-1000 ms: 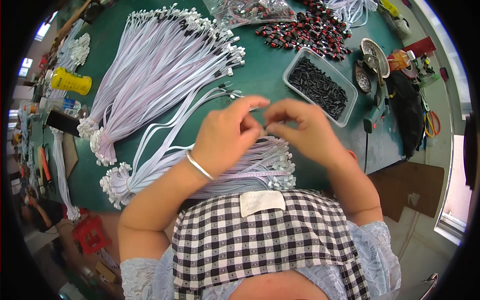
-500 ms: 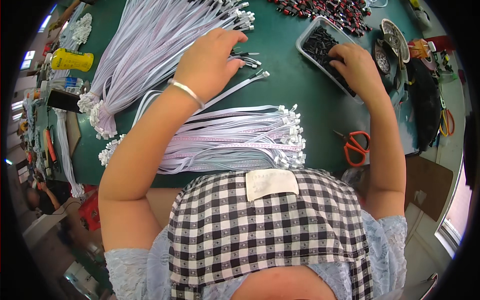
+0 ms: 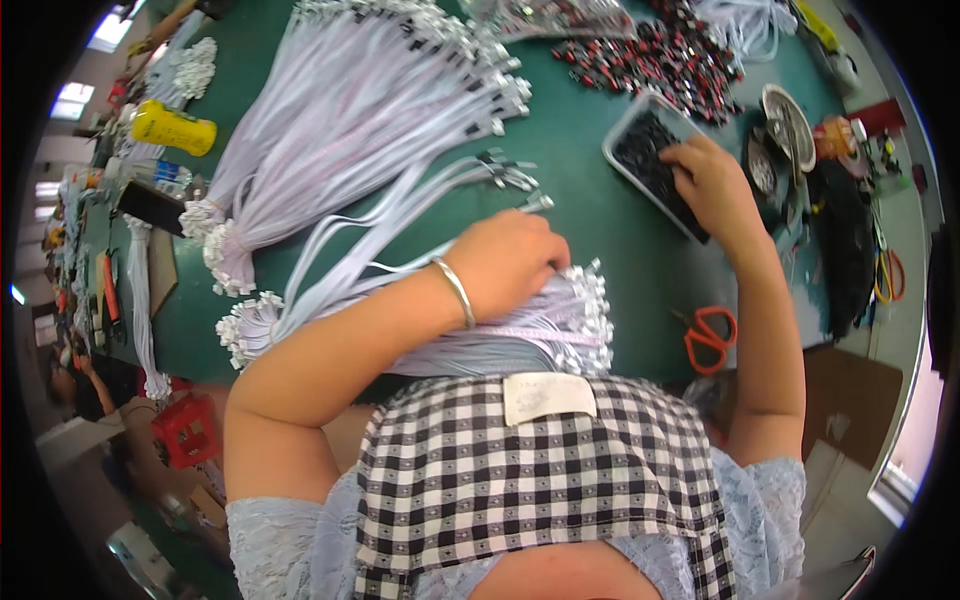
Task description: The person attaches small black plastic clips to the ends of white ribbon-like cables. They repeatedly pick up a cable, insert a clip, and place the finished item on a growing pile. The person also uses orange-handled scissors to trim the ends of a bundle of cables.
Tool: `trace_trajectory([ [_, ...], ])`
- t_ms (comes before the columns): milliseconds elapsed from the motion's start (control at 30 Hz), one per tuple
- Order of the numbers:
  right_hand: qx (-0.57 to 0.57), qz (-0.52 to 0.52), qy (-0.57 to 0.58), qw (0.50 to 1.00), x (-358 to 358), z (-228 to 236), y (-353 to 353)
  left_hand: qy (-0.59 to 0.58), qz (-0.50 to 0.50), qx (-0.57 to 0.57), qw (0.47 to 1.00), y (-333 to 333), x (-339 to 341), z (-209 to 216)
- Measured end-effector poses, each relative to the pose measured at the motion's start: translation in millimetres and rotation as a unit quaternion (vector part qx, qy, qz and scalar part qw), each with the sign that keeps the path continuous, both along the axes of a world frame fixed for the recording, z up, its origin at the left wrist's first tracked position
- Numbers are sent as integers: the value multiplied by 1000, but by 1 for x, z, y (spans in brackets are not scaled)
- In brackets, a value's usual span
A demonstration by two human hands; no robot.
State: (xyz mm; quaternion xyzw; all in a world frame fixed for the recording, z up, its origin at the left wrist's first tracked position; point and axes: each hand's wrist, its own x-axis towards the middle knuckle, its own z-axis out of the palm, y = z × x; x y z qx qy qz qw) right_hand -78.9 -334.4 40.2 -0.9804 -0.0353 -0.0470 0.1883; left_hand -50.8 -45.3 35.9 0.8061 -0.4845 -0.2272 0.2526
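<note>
My left hand (image 3: 508, 262), a silver bangle at its wrist, rests on the near bundle of white flat cables (image 3: 465, 352). Its fingers are curled closed near the white connector ends, and their tips are hidden, so what they hold cannot be made out. My right hand (image 3: 718, 195) reaches into a clear plastic box (image 3: 625, 180) of short black tubes (image 3: 650, 150). Its thumb and forefinger are bent together among the tubes; anything between them is too small to see. Several cables with black sleeves near their tips (image 3: 508, 172) lie beyond my left hand.
A large fan of white cables (image 3: 340, 120) covers the far left. Red and black parts (image 3: 670, 60) lie heaped behind the box. Orange-handled snips (image 3: 710, 340) lie near my right forearm. A yellow bottle (image 3: 175, 127) and a dark phone (image 3: 150, 207) are at the left.
My left hand has come nearer and to the right, from beside the sleeved cables onto the near bundle, its fingers closing. My right hand stays in the box. The whole view has shifted slightly.
</note>
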Motion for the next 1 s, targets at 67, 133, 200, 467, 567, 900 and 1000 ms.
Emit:
trace_trajectory([
  [67,42,-24,10,999,-6,7,6,38,17,-2,999,0,1,4],
  [133,93,-20,7,995,-11,24,15,75,10,-6,997,0,2,5],
  [200,132,-20,21,991,-18,38,25,108,38,-35,993,4,5,10],
  [467,166,118,54,978,-63,27,57,186,83,-48,978,-1,-2,55],
  [567,73,95,92,989,-70,9,62,156,65,-20,985,3,-5,45],
  [900,-101,90,16,991,-71,4,74,399,147,-74,902,11,-4,30],
  [1000,-83,71,-10,994,-76,-2,70,411,150,-78,896,11,-5,30],
])
